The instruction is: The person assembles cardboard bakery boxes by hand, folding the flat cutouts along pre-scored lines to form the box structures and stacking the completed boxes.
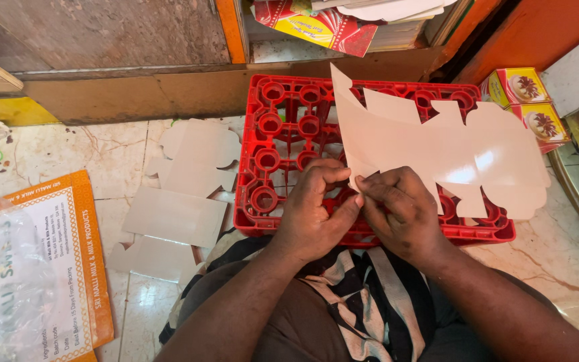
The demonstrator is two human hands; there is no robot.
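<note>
The die-cut cardboard box blank (437, 144) is pale beige, flat and unfolded, with scalloped flaps along its right end and pointed tabs along the top. It is held tilted above a red plastic crate (283, 127), pinched at its lower left corner, seemingly at a crease.

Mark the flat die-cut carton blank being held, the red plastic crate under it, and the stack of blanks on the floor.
flat carton blank (437, 144), head view, middle of its pale face
red plastic crate (273, 164), head view, bare left part of its grid
stack of blanks (182, 211), head view, top sheet
</note>
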